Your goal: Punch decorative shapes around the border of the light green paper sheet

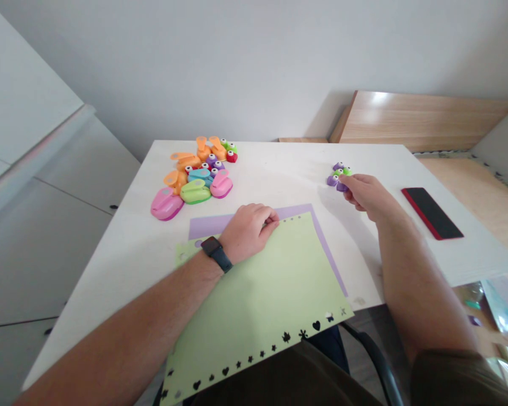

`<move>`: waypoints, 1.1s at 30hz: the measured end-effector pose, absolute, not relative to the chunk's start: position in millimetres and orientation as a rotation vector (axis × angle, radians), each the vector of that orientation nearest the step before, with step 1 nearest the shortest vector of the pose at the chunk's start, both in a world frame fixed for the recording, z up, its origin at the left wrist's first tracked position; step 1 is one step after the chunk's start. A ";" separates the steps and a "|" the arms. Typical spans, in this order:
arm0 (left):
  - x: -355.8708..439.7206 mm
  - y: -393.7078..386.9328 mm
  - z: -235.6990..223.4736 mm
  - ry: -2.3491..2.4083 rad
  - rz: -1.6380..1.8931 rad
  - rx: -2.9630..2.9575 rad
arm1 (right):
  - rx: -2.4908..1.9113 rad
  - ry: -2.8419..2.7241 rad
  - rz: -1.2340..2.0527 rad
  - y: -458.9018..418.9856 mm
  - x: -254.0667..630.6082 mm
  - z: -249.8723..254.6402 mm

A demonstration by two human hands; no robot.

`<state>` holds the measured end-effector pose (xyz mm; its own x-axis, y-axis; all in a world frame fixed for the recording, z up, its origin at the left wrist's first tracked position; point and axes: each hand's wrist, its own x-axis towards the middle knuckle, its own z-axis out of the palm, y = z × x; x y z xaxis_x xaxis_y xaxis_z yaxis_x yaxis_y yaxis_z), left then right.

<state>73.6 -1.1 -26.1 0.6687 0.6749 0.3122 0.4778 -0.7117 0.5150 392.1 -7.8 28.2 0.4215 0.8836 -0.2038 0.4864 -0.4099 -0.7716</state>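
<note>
The left hand (248,231) is loosely curled and rests on a pale green paper sheet (258,304), its fingertips just below the sheet's top edge, and a black smartwatch (214,251) sits on that wrist. The sheet lies at a slant on a white counter (279,169), with its lower part running past the counter's edge toward the person. A row of small punched shapes, including hearts, stars, leaves and a snowflake, runs along its lower edge, and a few tiny holes show near its top edge. A lilac paper sheet (207,226) lies beneath it, showing along the top and right.

The right hand (364,194) is half closed, its fingertips against a small purple craft punch (342,186) in a tight cluster of small purple and green punches at the counter's far right. Whether it grips that punch cannot be told.

Well to the left, near the counter's far edge, a heap of lever craft punches lies together: a large pink punch (166,204), a green one (195,192), a blue one (198,175), several orange ones (186,162) and smaller red and purple ones. To the right of the right hand lies a flat black slab with a red edge (432,213). A light wooden board (419,121) leans beyond the counter, against the wall.
</note>
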 end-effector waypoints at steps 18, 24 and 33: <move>74.0 -0.9 -25.9 0.904 0.692 2.495 | -2.282 -1.342 0.348 9.2 424.2 -4.4; 74.6 -0.8 -24.8 0.905 0.693 2.497 | -2.337 -1.470 0.137 8.9 426.5 -3.7; 73.1 -0.9 -27.2 0.911 0.695 2.489 | -2.142 -1.652 -0.006 7.0 411.6 5.3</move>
<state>73.1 -0.9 -27.2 0.6641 0.6792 0.3126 0.4813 -0.7083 0.5165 411.6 7.0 5.3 0.2889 0.9209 0.2615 0.9229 -0.1953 -0.3319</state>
